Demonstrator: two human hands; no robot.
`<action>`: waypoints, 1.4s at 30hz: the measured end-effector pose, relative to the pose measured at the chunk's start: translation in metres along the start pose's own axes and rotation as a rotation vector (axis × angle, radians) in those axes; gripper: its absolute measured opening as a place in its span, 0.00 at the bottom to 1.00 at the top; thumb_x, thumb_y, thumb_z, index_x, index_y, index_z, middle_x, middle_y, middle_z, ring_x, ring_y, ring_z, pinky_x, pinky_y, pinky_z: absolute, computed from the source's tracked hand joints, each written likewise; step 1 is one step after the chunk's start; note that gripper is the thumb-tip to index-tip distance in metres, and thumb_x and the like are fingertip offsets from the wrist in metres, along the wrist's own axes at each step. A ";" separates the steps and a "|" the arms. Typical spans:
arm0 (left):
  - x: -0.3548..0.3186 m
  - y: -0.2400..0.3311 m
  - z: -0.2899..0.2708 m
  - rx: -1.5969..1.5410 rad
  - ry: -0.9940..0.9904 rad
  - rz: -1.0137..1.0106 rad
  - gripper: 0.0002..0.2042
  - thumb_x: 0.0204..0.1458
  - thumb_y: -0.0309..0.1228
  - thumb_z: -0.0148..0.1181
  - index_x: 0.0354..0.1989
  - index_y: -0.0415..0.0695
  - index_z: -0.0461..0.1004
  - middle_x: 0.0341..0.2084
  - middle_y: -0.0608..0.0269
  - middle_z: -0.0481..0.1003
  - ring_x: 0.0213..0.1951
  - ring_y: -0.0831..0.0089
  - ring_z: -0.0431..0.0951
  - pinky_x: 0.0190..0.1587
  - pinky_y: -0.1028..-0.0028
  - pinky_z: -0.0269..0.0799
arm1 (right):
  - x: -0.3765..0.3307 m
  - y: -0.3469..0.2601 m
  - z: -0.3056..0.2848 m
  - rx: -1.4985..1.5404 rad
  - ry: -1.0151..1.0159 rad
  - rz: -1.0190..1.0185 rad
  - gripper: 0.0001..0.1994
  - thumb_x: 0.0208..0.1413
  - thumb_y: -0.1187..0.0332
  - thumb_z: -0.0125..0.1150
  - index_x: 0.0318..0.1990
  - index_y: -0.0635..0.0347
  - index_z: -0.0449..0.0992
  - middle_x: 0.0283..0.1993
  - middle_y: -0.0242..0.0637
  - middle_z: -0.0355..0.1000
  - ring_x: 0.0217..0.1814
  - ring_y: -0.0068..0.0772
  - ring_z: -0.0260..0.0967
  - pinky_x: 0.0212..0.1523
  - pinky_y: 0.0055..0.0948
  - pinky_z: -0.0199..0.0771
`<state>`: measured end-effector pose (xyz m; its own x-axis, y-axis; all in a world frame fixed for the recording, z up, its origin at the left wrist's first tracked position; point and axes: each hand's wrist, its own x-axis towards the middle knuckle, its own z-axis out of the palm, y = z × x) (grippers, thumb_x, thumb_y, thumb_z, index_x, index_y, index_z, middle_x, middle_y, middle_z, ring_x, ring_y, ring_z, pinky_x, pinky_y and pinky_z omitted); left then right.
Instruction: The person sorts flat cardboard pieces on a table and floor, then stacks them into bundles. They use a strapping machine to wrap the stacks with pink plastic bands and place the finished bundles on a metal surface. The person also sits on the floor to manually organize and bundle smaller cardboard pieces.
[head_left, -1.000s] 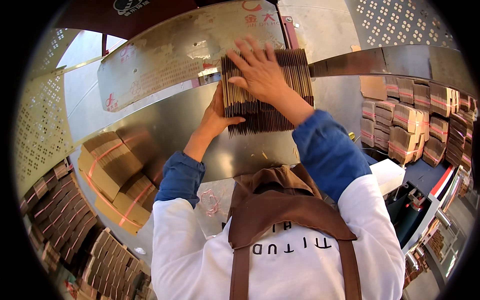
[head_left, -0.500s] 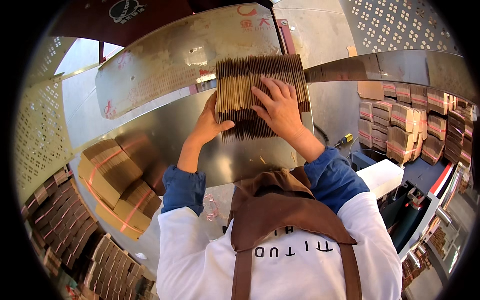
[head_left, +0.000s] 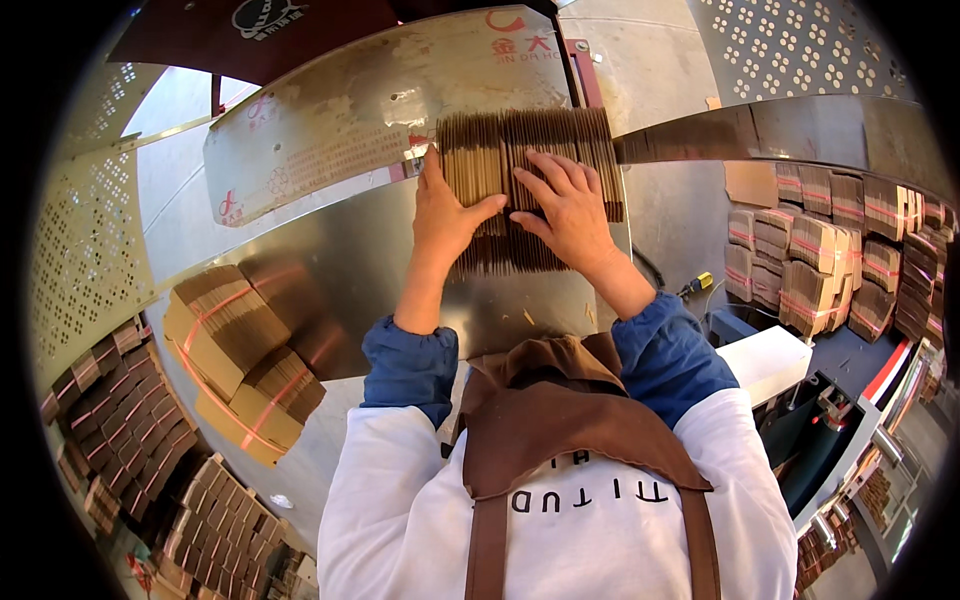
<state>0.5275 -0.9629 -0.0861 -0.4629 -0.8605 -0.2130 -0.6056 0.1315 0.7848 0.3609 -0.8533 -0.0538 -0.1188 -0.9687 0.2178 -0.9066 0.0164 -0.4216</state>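
A row of thin, folded brown cardboard pieces (head_left: pixel 568 135) stands on edge on a metal table (head_left: pixel 370 240). A narrow gap splits the row into a left and a right section. My left hand (head_left: pixel 445 212) grips the left section, fingers along its outer side and thumb at its near edge by the gap. My right hand (head_left: pixel 568 210) lies over the right section, its fingers apart and their tips close to the gap. The pieces' lower ends under my right palm are partly hidden.
Banded cardboard bundles (head_left: pixel 235 330) sit left of the table, with more bundles (head_left: pixel 130 430) stacked further left. Other banded stacks (head_left: pixel 815 245) stand on the right. A worn printed panel (head_left: pixel 330 130) lies beyond the table; a metal strip (head_left: pixel 740 140) runs to the right.
My left hand has moved right and its thumb now reaches the near edge by the gap. The gap in the row has become visible. My right hand has shifted slightly right.
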 end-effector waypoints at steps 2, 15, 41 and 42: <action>0.004 -0.009 -0.006 -0.085 -0.014 0.013 0.53 0.36 0.42 0.73 0.67 0.34 0.44 0.61 0.39 0.58 0.61 0.48 0.61 0.59 0.60 0.62 | -0.001 0.002 -0.001 0.003 -0.007 -0.008 0.26 0.45 0.57 0.67 0.53 0.53 0.71 0.61 0.36 0.62 0.63 0.40 0.56 0.60 0.42 0.55; 0.006 -0.018 -0.028 -0.246 -0.005 0.051 0.48 0.40 0.28 0.70 0.66 0.30 0.43 0.54 0.47 0.68 0.54 0.62 0.70 0.57 0.69 0.65 | -0.002 -0.010 0.006 -0.108 0.000 0.021 0.16 0.48 0.62 0.63 0.46 0.51 0.75 0.63 0.40 0.60 0.66 0.44 0.53 0.62 0.57 0.49; 0.005 -0.037 -0.043 -0.073 0.131 -0.002 0.52 0.35 0.39 0.74 0.66 0.36 0.44 0.57 0.35 0.61 0.58 0.44 0.66 0.57 0.59 0.66 | 0.031 -0.015 0.028 -0.302 -0.014 0.118 0.12 0.48 0.63 0.57 0.32 0.63 0.78 0.65 0.50 0.60 0.69 0.49 0.52 0.63 0.58 0.51; 0.005 -0.041 -0.042 -0.058 0.166 0.023 0.52 0.34 0.39 0.74 0.66 0.38 0.45 0.55 0.34 0.63 0.54 0.42 0.69 0.53 0.58 0.69 | 0.032 -0.018 0.025 -0.318 -0.024 0.124 0.12 0.49 0.63 0.57 0.32 0.63 0.78 0.64 0.50 0.60 0.69 0.49 0.52 0.63 0.57 0.52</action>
<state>0.5770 -0.9933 -0.0949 -0.3598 -0.9277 -0.0996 -0.5553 0.1271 0.8219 0.3831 -0.8904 -0.0613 -0.2304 -0.9598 0.1601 -0.9671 0.2075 -0.1475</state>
